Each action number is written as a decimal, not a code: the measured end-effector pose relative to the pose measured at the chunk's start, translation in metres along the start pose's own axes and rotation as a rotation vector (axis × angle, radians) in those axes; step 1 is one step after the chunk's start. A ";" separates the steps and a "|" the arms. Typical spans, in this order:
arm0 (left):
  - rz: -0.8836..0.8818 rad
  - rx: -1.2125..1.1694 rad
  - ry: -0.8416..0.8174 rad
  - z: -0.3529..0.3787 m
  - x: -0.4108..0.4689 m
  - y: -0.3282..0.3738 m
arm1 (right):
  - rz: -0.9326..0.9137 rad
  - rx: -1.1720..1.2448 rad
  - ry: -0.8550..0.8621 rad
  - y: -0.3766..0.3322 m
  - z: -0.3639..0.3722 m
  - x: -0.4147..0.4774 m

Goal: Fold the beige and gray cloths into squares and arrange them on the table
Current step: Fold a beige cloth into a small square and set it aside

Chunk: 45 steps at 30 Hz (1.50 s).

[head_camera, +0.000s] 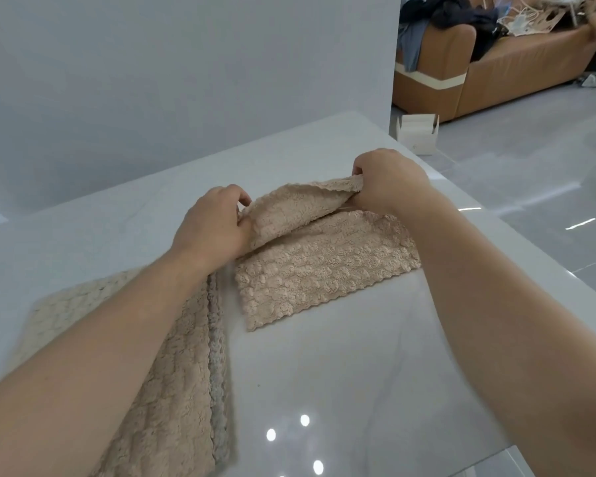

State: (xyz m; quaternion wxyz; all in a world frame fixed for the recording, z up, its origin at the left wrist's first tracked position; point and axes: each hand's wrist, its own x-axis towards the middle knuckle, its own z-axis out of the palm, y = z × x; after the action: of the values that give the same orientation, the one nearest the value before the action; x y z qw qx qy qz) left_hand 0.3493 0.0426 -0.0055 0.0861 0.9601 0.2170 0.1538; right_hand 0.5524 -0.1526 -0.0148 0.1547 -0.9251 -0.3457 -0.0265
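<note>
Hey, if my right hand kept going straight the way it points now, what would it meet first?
Probably nothing close: the right hand, gripping the beige cloth, points across bare table toward the gray wall, likely the first obstacle; depth is unclear.

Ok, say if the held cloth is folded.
Mid-fold: left hand and right hand pinch the cloth by its far edge, raised over its flat near half.

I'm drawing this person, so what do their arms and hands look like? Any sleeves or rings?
The left hand and right hand wear no gloves, and no rings, watch or bracelet show. No sleeves are in view either: everything is bare up to the picture's edge.
</note>
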 end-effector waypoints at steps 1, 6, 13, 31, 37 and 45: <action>-0.017 0.005 0.036 0.000 0.002 -0.003 | 0.001 0.004 -0.003 0.001 0.000 0.001; -0.089 0.098 0.112 -0.003 0.010 -0.007 | 0.012 0.015 -0.006 0.000 -0.001 0.001; -0.266 -0.175 0.003 -0.013 0.024 -0.002 | 0.058 0.201 -0.149 -0.010 -0.017 0.003; -0.142 -0.369 0.006 -0.002 -0.024 -0.004 | 0.106 0.587 0.132 0.020 0.002 -0.033; -0.030 -0.317 -0.051 -0.003 -0.064 0.001 | 0.038 0.429 0.159 0.031 0.002 -0.067; 0.093 -0.234 -0.115 -0.003 -0.090 0.002 | 0.157 0.616 0.169 0.033 0.007 -0.098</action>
State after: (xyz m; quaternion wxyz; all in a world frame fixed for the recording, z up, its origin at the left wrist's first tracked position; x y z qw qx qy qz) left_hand 0.2716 0.0013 -0.0254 0.2025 0.9598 0.1476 0.1264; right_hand 0.4990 -0.2358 -0.0452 0.4570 -0.8532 -0.2512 0.0145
